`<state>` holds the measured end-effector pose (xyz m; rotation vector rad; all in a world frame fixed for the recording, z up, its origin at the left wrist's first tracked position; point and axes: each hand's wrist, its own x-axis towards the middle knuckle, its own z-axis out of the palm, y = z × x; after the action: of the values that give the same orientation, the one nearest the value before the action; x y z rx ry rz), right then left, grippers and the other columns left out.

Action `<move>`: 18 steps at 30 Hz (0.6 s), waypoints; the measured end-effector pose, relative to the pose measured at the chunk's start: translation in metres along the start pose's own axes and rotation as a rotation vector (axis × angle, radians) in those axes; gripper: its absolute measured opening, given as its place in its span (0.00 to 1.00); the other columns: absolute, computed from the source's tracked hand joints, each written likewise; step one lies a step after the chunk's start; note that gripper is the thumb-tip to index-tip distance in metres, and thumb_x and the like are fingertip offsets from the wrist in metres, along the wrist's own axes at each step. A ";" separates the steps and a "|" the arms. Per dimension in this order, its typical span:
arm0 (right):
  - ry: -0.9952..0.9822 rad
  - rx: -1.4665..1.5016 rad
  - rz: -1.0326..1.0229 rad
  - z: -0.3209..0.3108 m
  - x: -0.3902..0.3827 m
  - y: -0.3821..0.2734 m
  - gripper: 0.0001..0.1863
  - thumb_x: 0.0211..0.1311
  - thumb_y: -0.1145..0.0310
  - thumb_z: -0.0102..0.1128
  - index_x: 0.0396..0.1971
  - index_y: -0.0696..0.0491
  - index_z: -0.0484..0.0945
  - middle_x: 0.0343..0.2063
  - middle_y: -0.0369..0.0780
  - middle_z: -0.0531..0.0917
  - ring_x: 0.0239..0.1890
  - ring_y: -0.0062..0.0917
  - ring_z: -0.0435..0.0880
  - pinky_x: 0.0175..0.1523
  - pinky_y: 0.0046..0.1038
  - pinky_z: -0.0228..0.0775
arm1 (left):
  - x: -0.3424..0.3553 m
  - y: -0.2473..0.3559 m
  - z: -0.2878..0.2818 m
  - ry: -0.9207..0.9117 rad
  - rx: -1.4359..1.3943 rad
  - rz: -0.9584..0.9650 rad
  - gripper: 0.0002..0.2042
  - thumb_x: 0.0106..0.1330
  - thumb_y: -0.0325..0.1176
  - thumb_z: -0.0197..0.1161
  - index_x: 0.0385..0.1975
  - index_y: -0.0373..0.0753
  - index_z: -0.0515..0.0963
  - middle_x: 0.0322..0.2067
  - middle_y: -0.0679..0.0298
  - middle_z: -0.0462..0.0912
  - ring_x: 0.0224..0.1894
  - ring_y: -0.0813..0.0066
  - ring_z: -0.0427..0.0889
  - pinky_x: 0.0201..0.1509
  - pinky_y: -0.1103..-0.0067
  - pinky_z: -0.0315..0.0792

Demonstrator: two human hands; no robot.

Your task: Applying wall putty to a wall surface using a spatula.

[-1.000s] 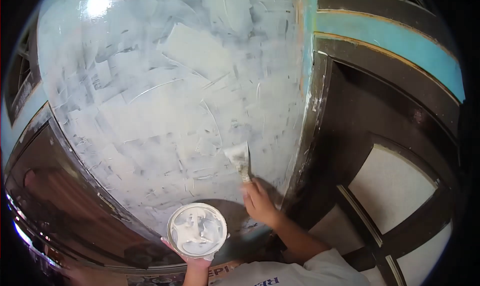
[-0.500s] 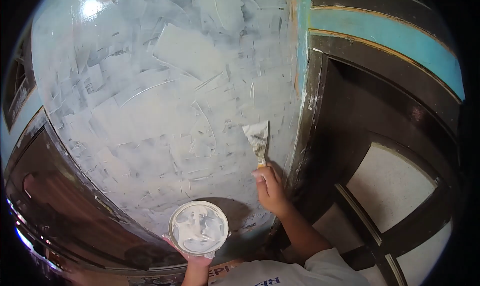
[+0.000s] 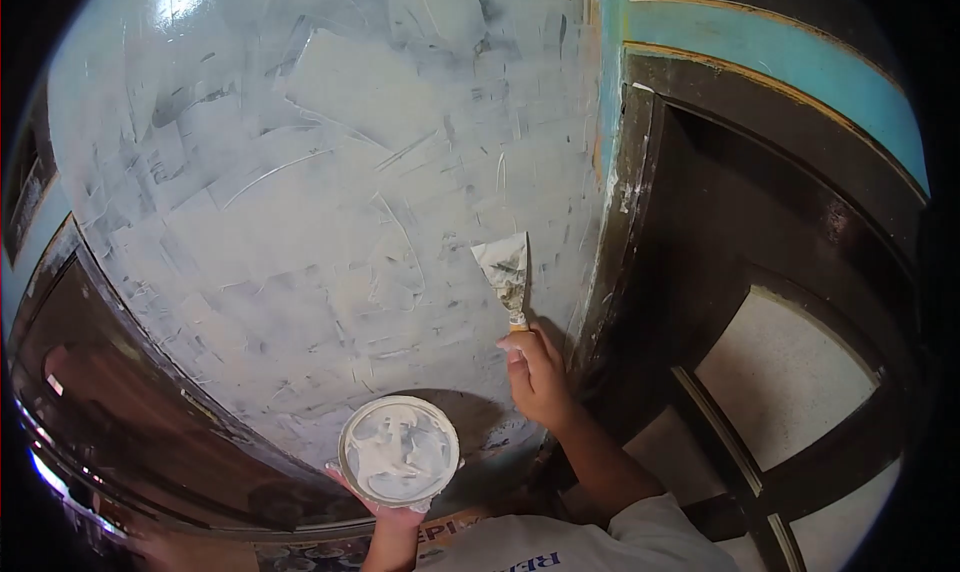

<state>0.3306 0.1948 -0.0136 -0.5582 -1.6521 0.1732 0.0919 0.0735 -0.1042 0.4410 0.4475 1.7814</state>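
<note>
A putty knife (image 3: 507,269) is gripped by its yellowish handle in my right hand (image 3: 538,377), its putty-smeared blade pointing up against the wall. My left hand (image 3: 392,514) supports a round tub (image 3: 344,442) from below, with several fingers hidden under it. White putty (image 3: 400,454) coats the inside of the tub, heaped in the middle. Before me the wall (image 3: 300,242) carries uneven patches and ridges of pale putty over grey-blue, shining near the top left.
To the right stands a dark brown door (image 3: 740,192) in a scraped frame, below a turquoise band (image 3: 770,47). At the left is a reddish-brown panelled door (image 3: 150,392). Pale panels (image 3: 795,372) with dark bars sit at the lower right.
The putty knife and my right hand have shifted slightly left, the blade a little higher on the picture. The tub stays nearly in place, while the view has tilted slightly.
</note>
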 end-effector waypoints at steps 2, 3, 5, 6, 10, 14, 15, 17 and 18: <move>-0.002 0.012 0.009 0.002 0.002 -0.002 0.12 0.64 0.82 0.50 0.46 0.55 0.75 0.35 0.45 0.73 0.31 0.35 0.75 0.37 0.30 0.70 | -0.007 0.001 0.036 0.209 -0.038 0.037 0.51 0.56 0.83 0.39 0.73 0.52 0.58 0.72 0.59 0.61 0.71 0.44 0.60 0.69 0.40 0.58; 0.002 0.013 0.009 0.002 0.003 -0.002 0.12 0.64 0.82 0.50 0.46 0.55 0.75 0.35 0.45 0.73 0.31 0.35 0.75 0.37 0.30 0.70 | -0.005 0.003 0.024 0.097 -0.022 -0.013 0.51 0.55 0.83 0.39 0.73 0.52 0.58 0.72 0.59 0.61 0.71 0.43 0.60 0.70 0.40 0.57; 0.013 0.000 -0.018 0.005 0.004 0.002 0.12 0.64 0.82 0.50 0.46 0.55 0.75 0.36 0.45 0.74 0.31 0.36 0.75 0.37 0.30 0.70 | -0.007 0.001 0.008 -0.013 -0.007 -0.059 0.51 0.55 0.83 0.39 0.73 0.52 0.58 0.72 0.59 0.61 0.71 0.43 0.59 0.70 0.39 0.56; 0.012 0.002 -0.020 0.005 0.005 0.001 0.12 0.64 0.82 0.50 0.46 0.55 0.75 0.36 0.45 0.74 0.31 0.36 0.75 0.37 0.30 0.70 | -0.010 0.000 0.004 -0.075 -0.404 -0.177 0.51 0.55 0.83 0.39 0.73 0.52 0.58 0.72 0.59 0.61 0.72 0.43 0.59 0.70 0.39 0.56; 0.017 0.015 -0.013 0.004 0.006 0.000 0.13 0.64 0.82 0.50 0.46 0.55 0.74 0.35 0.45 0.74 0.31 0.37 0.76 0.37 0.31 0.70 | -0.007 -0.004 -0.004 -0.152 -0.770 -0.272 0.51 0.55 0.83 0.39 0.74 0.52 0.57 0.72 0.59 0.60 0.72 0.43 0.58 0.70 0.39 0.55; 0.002 0.013 0.005 0.005 0.006 0.002 0.12 0.64 0.81 0.51 0.46 0.55 0.74 0.35 0.45 0.74 0.31 0.37 0.76 0.37 0.31 0.70 | -0.004 -0.006 -0.008 -0.173 -0.708 -0.229 0.51 0.55 0.83 0.39 0.74 0.52 0.57 0.72 0.59 0.60 0.72 0.43 0.58 0.70 0.38 0.55; 0.004 0.005 0.001 0.005 0.007 0.002 0.12 0.64 0.81 0.51 0.46 0.55 0.74 0.35 0.45 0.74 0.32 0.38 0.77 0.37 0.31 0.71 | -0.003 -0.006 -0.009 -0.178 -0.692 -0.220 0.51 0.55 0.83 0.39 0.74 0.52 0.57 0.72 0.59 0.60 0.72 0.43 0.58 0.70 0.38 0.55; 0.009 0.003 -0.001 0.005 0.007 0.002 0.12 0.64 0.81 0.51 0.46 0.55 0.75 0.35 0.45 0.74 0.31 0.38 0.77 0.37 0.31 0.71 | -0.002 -0.006 -0.011 -0.189 -0.659 -0.203 0.52 0.55 0.83 0.39 0.74 0.52 0.57 0.73 0.59 0.60 0.72 0.43 0.58 0.70 0.38 0.55; 0.012 0.004 -0.005 0.005 0.008 0.003 0.12 0.64 0.81 0.51 0.46 0.55 0.75 0.35 0.45 0.74 0.31 0.38 0.77 0.36 0.32 0.71 | 0.000 -0.007 -0.012 -0.195 -0.643 -0.193 0.52 0.55 0.83 0.39 0.74 0.52 0.57 0.73 0.59 0.60 0.72 0.43 0.58 0.70 0.38 0.55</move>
<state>0.3259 0.2021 -0.0088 -0.5517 -1.6412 0.1691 0.0912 0.0741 -0.1177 0.1067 -0.2199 1.5697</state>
